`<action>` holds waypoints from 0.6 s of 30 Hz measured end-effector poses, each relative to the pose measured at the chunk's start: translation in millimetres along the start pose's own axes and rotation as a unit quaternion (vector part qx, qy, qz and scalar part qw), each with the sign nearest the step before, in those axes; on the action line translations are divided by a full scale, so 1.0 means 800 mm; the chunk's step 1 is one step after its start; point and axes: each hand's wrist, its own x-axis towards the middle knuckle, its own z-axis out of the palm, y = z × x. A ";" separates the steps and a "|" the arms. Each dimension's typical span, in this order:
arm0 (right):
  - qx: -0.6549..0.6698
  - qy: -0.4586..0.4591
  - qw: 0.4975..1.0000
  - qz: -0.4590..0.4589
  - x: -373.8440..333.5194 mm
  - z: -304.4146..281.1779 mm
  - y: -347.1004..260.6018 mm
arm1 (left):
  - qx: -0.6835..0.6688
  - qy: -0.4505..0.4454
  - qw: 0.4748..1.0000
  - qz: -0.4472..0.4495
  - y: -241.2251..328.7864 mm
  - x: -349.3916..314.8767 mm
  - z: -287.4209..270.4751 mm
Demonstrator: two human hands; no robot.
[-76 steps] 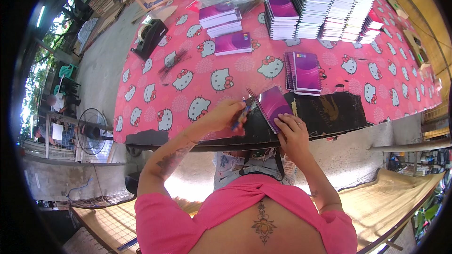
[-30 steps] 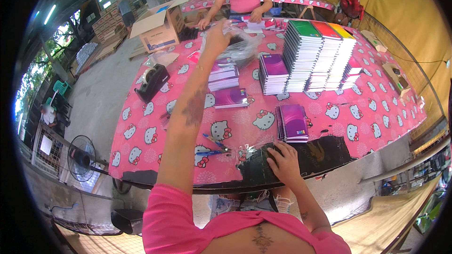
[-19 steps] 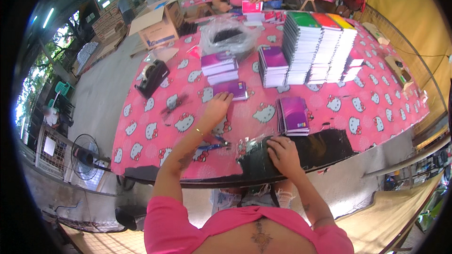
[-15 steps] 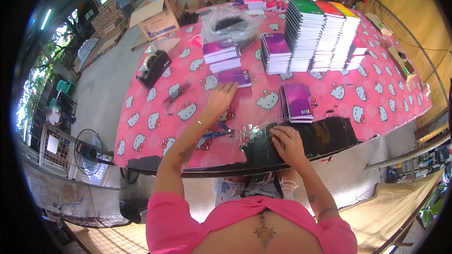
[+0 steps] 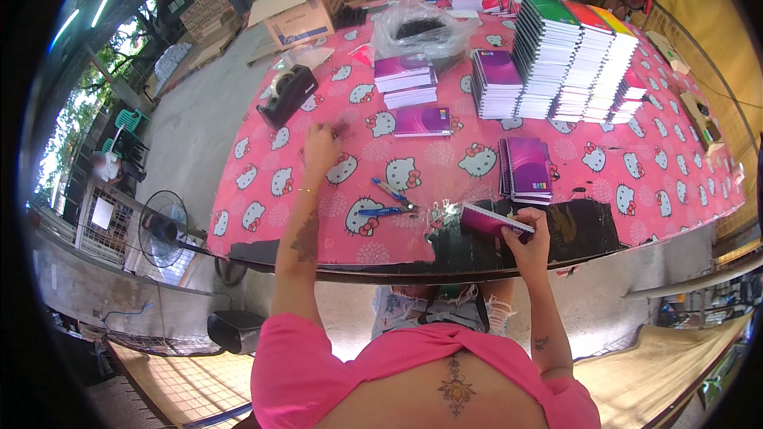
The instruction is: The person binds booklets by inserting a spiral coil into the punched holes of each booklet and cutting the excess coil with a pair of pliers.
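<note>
the table is covered in pink cat-printed sheeting. a clear plastic bag is set on it; left of the bag a tape dispenser is placed, right of it notebook stacks, and in front of it purple notebooks and a blue-handled tool.

Bright, even light fills the pink tablecloth, with mostly soft shadows. Daylight burns nearly white around the foliage at left, and fluorescent tubes glow over a dimmer background. Glare streaks the plastic bag; page edges on the tall notebook stacks wash out. The left hand looks slightly soft. Straight lines bow toward the black, circular rim.
</note>
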 end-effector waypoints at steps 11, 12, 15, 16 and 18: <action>0.058 -0.109 0.990 0.075 0.022 0.004 0.000 | -0.007 0.046 0.997 0.057 0.048 -0.037 -0.008; 0.058 -0.118 0.986 0.103 0.022 0.002 -0.006 | -0.067 0.038 0.993 0.086 0.088 -0.047 -0.017; 0.053 -0.128 0.984 0.115 0.024 -0.002 -0.002 | -0.323 -0.110 0.934 0.109 0.192 -0.089 -0.065; 0.053 -0.144 0.980 0.125 0.025 -0.002 -0.002 | -0.355 -0.129 0.921 0.094 0.217 -0.105 -0.077; 0.049 -0.155 0.981 0.107 0.025 -0.002 0.001 | -0.390 -0.149 0.905 0.080 0.250 -0.121 -0.093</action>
